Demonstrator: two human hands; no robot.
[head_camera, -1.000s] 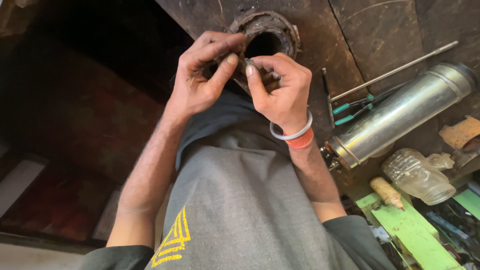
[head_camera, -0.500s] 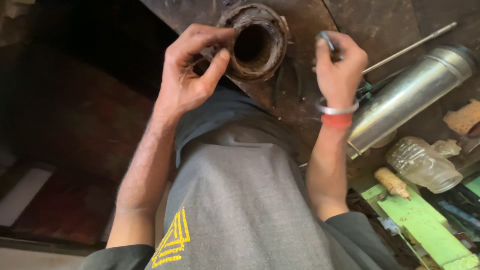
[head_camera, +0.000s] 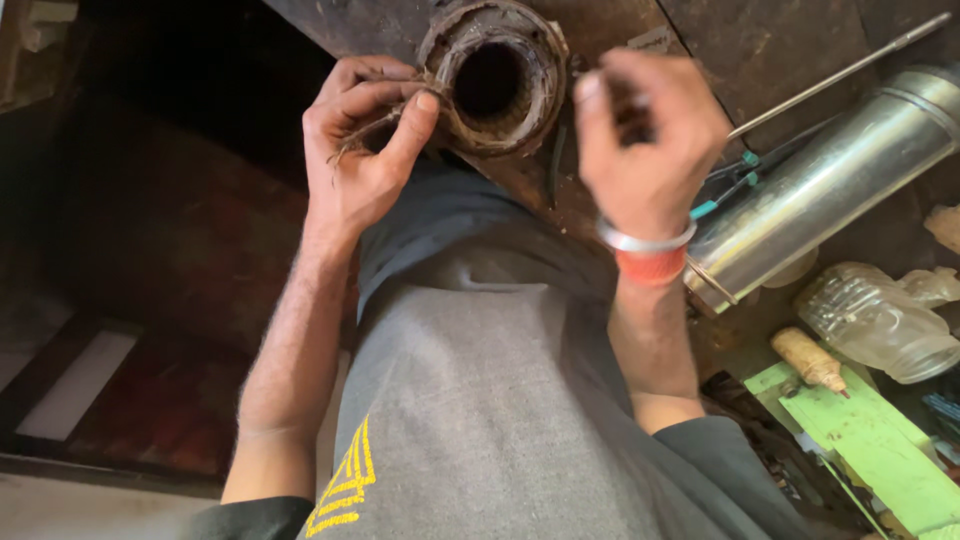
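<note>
A rusty round pipe fitting (head_camera: 490, 75) with a dark bore sits on the dark workbench (head_camera: 760, 40) in front of me. My left hand (head_camera: 365, 150) is at its left rim. The thumb and fingers pinch a tuft of brown fibre strands (head_camera: 358, 140) against the edge. My right hand (head_camera: 650, 140) hovers just right of the fitting, blurred, with its fingers curled. I cannot tell whether anything is in it. It wears a silver bangle and an orange band at the wrist.
A shiny metal cylinder (head_camera: 830, 180) lies at the right, with a thin metal rod (head_camera: 840, 75) above it and teal-handled pliers (head_camera: 730, 185) beside it. A clear plastic jar (head_camera: 880, 320), a wooden-handled tool (head_camera: 808, 360) and a green board (head_camera: 870, 440) lie lower right.
My right hand left the fitting, swung out to the right, and has now come partway back toward it. My left hand stayed at the left rim with the fibres.
</note>
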